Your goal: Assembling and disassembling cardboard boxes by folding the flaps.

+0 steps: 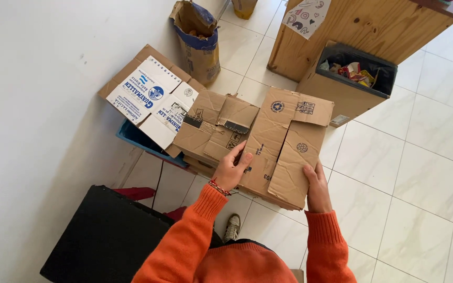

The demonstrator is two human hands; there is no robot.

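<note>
Our left hand [233, 169] and right hand [316, 184] grip a flattened cardboard box [284, 144] by its near edge, fingers hidden underneath. It overlaps the cardboard pile [184, 112], whose base we cannot see; open tiled floor [410, 167] lies to the right

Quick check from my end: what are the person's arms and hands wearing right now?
Both arms are in orange knit sleeves with ribbed cuffs. The left hand is bare, with a red beaded bracelet at the wrist. The right hand is bare, no glove or visible jewellery.
</note>
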